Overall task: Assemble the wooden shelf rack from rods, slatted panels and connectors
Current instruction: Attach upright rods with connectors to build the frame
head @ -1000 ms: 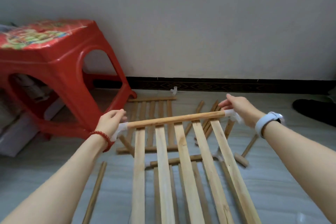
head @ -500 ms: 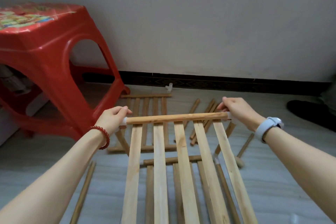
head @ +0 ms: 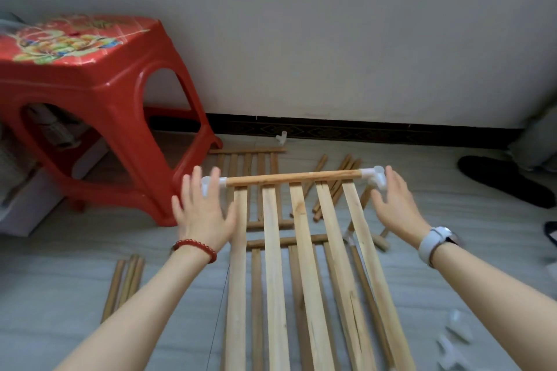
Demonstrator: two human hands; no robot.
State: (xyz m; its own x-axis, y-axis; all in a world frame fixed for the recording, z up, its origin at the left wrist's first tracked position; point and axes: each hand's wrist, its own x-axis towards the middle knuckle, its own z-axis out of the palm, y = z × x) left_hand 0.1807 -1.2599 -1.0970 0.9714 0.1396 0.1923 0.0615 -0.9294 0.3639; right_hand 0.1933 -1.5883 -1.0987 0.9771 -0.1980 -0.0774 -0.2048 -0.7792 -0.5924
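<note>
Head view: both hands, left (head: 202, 214) and right (head: 396, 208), spread beside slatted panel (head: 304, 265).

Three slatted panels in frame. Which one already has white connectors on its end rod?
The raised panel between the left hand and right hand: white connectors cap both ends of its top rod. The two panels flat on the floor show none.

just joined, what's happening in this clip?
A person is putting together a wooden shelf rack on the floor. A slatted panel stands raised in front of them, its top rod capped by a white connector at each end. Both the left hand and the right hand are open with fingers spread beside those ends, gripping nothing. Spare rods, another panel and a loose connector lie around, next to a red stool.
</note>
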